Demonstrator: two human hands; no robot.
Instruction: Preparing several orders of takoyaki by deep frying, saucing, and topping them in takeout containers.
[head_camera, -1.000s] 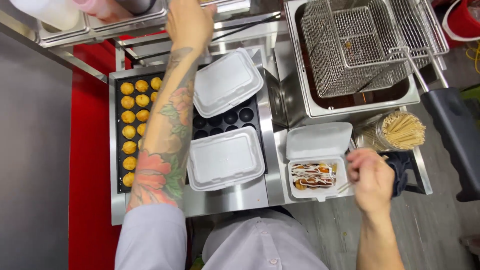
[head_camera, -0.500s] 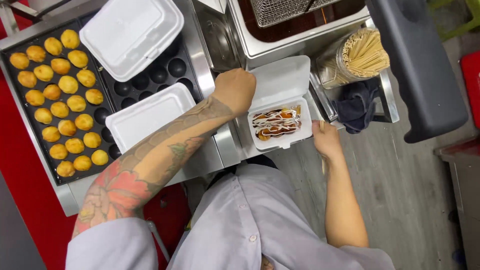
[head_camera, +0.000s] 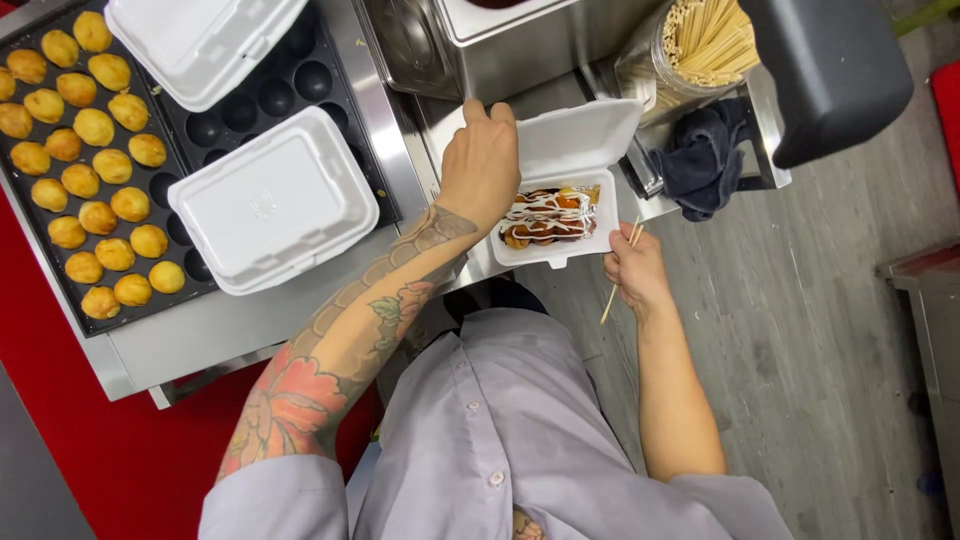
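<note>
An open white foam box (head_camera: 585, 145) sits on the steel counter edge, holding sauce-drizzled dough balls (head_camera: 548, 216). My left hand (head_camera: 485, 160) rests on the box's left side, fingers curled over its rim by the lid hinge. At the box's right front corner, my right hand (head_camera: 633, 268) is shut on a pair of thin wooden skewers (head_camera: 622, 272) that point down toward the floor.
A dark griddle (head_camera: 290, 75) with round wells holds several golden dough balls (head_camera: 85, 150) at left. Two shut white foam boxes (head_camera: 270, 205) lie on it. A jar of wooden skewers (head_camera: 705, 40), a dark cloth (head_camera: 700, 160) and a black bin (head_camera: 825, 70) stand at right.
My left arm came down from the far shelf to the open box. My right hand left the box's front and now holds skewers. The view shifted left and closer.
</note>
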